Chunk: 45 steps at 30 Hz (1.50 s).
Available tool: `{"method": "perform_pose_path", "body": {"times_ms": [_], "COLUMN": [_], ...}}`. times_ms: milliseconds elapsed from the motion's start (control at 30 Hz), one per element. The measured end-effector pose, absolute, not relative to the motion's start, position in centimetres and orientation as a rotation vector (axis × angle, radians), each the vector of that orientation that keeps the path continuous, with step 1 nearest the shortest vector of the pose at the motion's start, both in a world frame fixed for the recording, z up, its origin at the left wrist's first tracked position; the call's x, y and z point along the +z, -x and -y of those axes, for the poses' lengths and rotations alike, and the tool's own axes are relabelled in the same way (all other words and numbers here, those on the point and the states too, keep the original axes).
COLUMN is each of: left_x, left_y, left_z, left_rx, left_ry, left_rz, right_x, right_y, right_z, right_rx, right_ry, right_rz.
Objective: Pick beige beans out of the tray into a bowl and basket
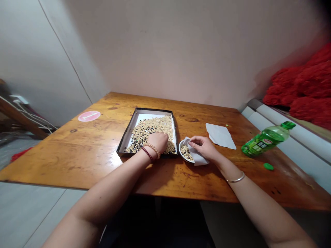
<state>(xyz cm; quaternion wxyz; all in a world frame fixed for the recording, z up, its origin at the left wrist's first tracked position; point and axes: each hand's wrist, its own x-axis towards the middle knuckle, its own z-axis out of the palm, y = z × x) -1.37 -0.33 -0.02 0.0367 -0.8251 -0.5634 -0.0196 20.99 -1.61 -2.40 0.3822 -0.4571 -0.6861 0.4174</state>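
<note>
A dark rectangular tray (129, 129) on the wooden table holds a heap of pale and dark beans (152, 129). My left hand (158, 141), with bead bracelets at the wrist, rests on the beans at the tray's near right corner, its fingers curled under. Beside the tray stands a small white bowl (181, 151) with some pale beans in it. My right hand (204, 146) pinches a white paper (198, 159) that lies over the bowl's right side.
Another white sheet (220, 135) lies right of the bowl. A green plastic bottle (266, 139) lies on its side at the right, its green cap (268, 166) loose nearby. A pink round sticker (89, 116) marks the left of the table (77, 151). Red fabric is piled far right.
</note>
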Motion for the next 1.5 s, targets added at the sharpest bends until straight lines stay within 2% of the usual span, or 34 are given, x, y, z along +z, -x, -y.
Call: {"method": "perform_pose_path", "body": {"times_ms": [300,433,600,933,1333,1500], "left_x": [0.1,0.8,1.4,-0.1,0.2,0.9], "left_y": [1.4,1.0,-0.4,-1.6,-1.1,0.3], "left_z": [0.5,0.7,1.8,2.7,2.3,1.5], "left_rx": [-0.094,-0.369,-0.725,-0.655,-0.691,-0.618], "left_ry": [2.534,2.683,3.187,2.69,2.707,2.58], "left_rz": [1.722,1.711,1.297,1.088,1.022,1.41], "right_x": [-2.1,-2.2,-2.5,-2.1,-2.0,-2.2], "right_y": [-20.8,-20.9,-20.8,-21.4,-21.1,-21.0], "right_z": [1.9,1.8,1.5,1.7,1.8,1.8], "right_rx": [1.029,1.054,1.043,1.046,0.991,1.004], "right_ry": [1.215,1.21,1.145,1.163,1.152,1.146], "right_rz": [1.753,1.685,1.6,1.801,1.995,1.894]}}
